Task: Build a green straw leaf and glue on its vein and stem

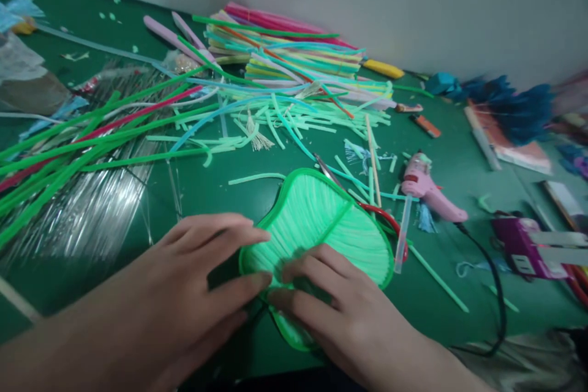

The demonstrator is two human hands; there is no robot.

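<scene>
A bright green leaf shape (303,208), built from rows of pipe cleaner with a darker green rim and midrib, lies in front of me on the table. At its left edge my left hand (197,275) holds it, thumb on the lower edge and fingers curved above. My right hand (340,306) has its thumb and fingertips pinched together on the leaf near its base; the fingertips are slightly blurred. Red-handled scissors (383,214) lie partly under the leaf's right side. A short light green pipe cleaner (257,177) lies beyond its upper left edge.
A pink glue gun (432,193) with a glue stick and black cord lies right. Bundled pipe cleaners (294,43) and cut green pieces fill the back. Metal wires (105,177) lie left under long green stems. A purple box (526,245) and orange lighter (426,126) lie right.
</scene>
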